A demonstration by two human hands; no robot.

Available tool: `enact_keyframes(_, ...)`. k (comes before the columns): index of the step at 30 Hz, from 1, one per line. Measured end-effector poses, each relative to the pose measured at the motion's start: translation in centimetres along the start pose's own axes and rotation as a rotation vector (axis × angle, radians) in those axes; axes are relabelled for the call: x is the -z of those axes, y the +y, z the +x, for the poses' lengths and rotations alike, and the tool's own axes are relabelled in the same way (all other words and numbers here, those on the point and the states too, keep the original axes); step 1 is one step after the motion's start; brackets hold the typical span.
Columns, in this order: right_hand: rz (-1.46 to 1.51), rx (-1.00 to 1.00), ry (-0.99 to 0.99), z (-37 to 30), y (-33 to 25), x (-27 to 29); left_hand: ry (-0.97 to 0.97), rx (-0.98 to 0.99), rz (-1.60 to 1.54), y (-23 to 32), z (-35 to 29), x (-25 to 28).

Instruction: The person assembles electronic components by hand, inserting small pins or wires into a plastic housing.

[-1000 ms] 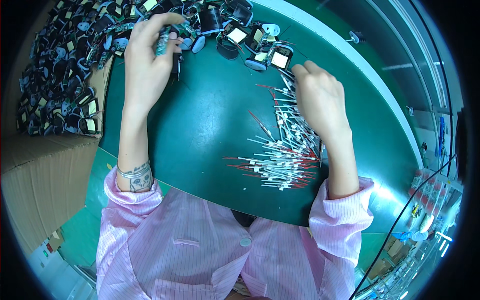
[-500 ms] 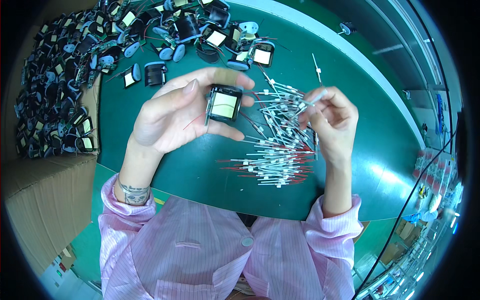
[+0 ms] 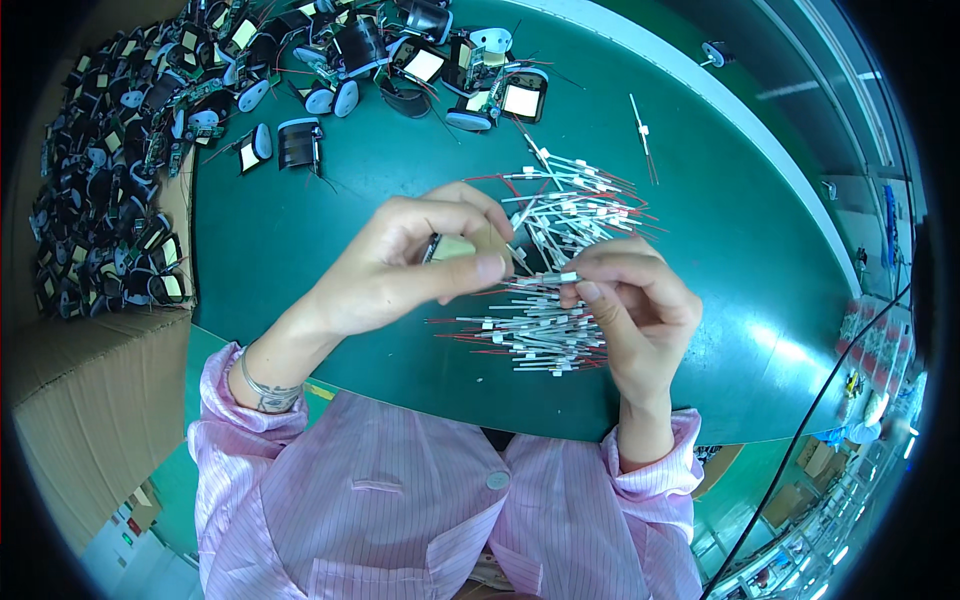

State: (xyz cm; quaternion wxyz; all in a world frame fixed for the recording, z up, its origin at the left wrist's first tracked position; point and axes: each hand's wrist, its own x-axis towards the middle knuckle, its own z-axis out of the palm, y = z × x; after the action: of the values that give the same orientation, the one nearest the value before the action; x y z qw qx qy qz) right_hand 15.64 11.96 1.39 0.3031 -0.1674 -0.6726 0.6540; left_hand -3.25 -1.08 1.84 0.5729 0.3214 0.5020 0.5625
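Note:
My left hand (image 3: 420, 255) is closed around a small black housing with a pale yellow pad (image 3: 455, 247), mostly hidden by the fingers. Between my right thumb and forefinger is a thin pale stick with a white block (image 3: 569, 278). My right hand (image 3: 640, 305) is pinched shut on it, and the stick's other end reaches toward my left fingertips. Whether the stick touches the housing or its wires I cannot tell. Under and around both hands lies a loose pile of similar sticks with red wires (image 3: 560, 345).
A cardboard box (image 3: 95, 390) on the left is heaped with black housings (image 3: 110, 170). Several more housings (image 3: 420, 65) lie along the far side of the green table (image 3: 740, 300). One single stick (image 3: 642, 130) lies apart at the far right. A black cable (image 3: 800, 430) crosses the right side.
My left hand has turned over and closed further round the housing. My right hand has come nearer and leftward with the stick, so both hands now meet over the pile.

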Motion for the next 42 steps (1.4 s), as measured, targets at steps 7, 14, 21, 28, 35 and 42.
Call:
enact_keyframes(7, -0.441, 0.323, -0.102, 0.2, -0.3, -0.6, -0.027, -0.168, 0.261, -0.6, -0.1, -0.6)
enact_keyframes(14, -0.485, 0.346, -0.138, 0.6, -0.6, 0.1, 0.011, -0.096, 0.287, -0.2, -0.3, -0.7)
enact_keyframes(21, 0.391, -0.256, 0.024, 0.6, -0.7, 0.1, 0.045, -0.273, 0.317, -0.4, -0.4, -0.5)
enact_keyframes(28, 0.067, -0.208, -0.06, -0.5, -0.1, -1.2, 0.069, -0.391, 0.538, -0.7, -0.5, -1.6)
enact_keyframes(35, 0.022, -0.214, -0.059, -0.4, -0.1, -1.2, 0.098, -0.544, 0.678, -1.1, -0.2, -1.7)
enact_keyframes(42, 0.112, -0.246, 0.056, -0.7, -0.3, -0.5, 0.093, -0.485, 0.547, -1.2, 0.2, -1.2)
